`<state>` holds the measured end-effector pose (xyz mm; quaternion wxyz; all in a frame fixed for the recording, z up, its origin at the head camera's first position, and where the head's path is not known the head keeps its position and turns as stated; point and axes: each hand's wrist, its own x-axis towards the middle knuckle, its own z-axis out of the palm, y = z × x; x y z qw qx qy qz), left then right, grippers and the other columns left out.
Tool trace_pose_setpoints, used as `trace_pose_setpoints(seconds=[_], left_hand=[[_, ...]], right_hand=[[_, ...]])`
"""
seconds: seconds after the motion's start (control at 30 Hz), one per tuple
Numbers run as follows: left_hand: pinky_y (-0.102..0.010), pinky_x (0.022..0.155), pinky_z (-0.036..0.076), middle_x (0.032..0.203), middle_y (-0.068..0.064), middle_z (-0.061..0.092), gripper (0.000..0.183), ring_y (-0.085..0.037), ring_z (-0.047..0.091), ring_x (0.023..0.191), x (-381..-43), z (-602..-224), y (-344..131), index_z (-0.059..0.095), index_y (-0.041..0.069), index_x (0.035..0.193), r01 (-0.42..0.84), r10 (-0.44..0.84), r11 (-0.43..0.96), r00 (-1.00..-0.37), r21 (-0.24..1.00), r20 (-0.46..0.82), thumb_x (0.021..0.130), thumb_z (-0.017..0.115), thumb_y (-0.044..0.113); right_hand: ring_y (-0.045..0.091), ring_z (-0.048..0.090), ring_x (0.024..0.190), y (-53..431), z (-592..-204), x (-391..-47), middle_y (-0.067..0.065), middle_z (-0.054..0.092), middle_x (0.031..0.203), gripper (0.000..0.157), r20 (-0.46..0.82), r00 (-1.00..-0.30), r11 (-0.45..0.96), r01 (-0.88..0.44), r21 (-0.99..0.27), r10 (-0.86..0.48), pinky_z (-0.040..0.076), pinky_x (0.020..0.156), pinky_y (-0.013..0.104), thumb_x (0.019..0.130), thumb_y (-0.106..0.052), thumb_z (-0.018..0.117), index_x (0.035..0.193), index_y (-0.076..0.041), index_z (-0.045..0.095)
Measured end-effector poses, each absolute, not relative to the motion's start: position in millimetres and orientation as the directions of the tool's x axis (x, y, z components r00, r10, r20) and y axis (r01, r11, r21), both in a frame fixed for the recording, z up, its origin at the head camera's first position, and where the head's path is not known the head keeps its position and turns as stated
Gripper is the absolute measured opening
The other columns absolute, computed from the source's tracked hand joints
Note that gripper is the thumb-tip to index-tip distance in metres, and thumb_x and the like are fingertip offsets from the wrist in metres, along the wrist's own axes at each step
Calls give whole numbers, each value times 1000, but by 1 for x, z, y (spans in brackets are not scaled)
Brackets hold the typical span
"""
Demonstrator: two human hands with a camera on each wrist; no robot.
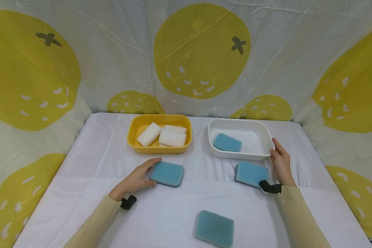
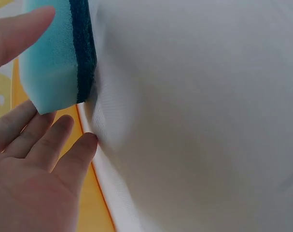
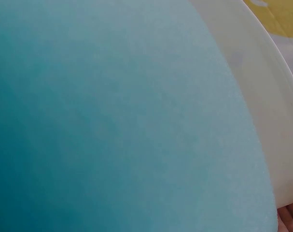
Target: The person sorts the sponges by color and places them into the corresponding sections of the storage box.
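In the head view, my left hand (image 1: 137, 177) is at the left end of a blue sponge (image 1: 167, 173), fingers along its far side and thumb by its near corner. The left wrist view shows that sponge (image 2: 54, 72) with a dark blue scouring layer, the fingers loosely extended around it. On the right, my right hand (image 1: 281, 164) holds the right wall of a white basin (image 1: 232, 155), thumb near the rim. One blue sponge (image 1: 227, 143) lies inside that basin. Another blue sponge (image 1: 251, 173) is in front of it and fills most of the right wrist view.
A yellow basin (image 1: 159, 150) with several white sponges (image 1: 172, 137) stands at the back left. One more blue sponge (image 1: 215, 228) lies near the front of the white-covered table (image 1: 161, 220). Lemon-printed cloth (image 1: 117, 51) hangs behind and at both sides.
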<state>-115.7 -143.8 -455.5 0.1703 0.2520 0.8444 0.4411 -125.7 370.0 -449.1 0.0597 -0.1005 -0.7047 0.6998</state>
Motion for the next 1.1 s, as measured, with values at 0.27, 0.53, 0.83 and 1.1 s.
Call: trace_pose_setpoints(seconds=[0.27, 0.53, 0.83, 1.1], left_hand=[[-51, 106, 33, 145, -20, 37, 79, -37, 37, 132, -117, -458, -140, 35, 3, 146, 282, 562, 506, -824, 815, -64, 79, 76, 0], [-48, 102, 39, 139, -16, 44, 73, -35, 45, 125, -115, -456, -137, 42, 3, 141, 289, 534, 521, -844, 803, -42, 77, 78, 0], [-48, 102, 39, 138, -14, 46, 71, -36, 44, 126, -115, -447, -133, 43, 3, 139, 313, 541, 494, -841, 811, -5, 77, 77, -2], [-48, 102, 39, 136, -16, 48, 70, -32, 45, 126, -117, -437, -126, 45, -1, 137, 399, 561, 444, -822, 802, 98, 75, 79, -1]], right_hand=[[13, 0, 144, 370, -450, -127, 4, -2, 160, 53, -59, -971, -11, 58, -998, 231, 13, 112, 28, 104, -6, 28, 153, -3, 7], [14, -1, 144, 371, -451, -127, 5, -2, 160, 53, -47, -973, -27, 43, -999, 224, 13, 112, 28, 104, -5, 29, 152, -2, 6], [14, 2, 144, 371, -451, -126, 4, 0, 160, 53, -55, -971, -33, 48, -998, 232, 14, 111, 27, 104, -6, 29, 153, -3, 7], [15, 2, 144, 371, -451, -126, 4, 1, 160, 53, -47, -973, -22, 43, -999, 228, 14, 111, 27, 104, -6, 30, 153, -3, 8]])
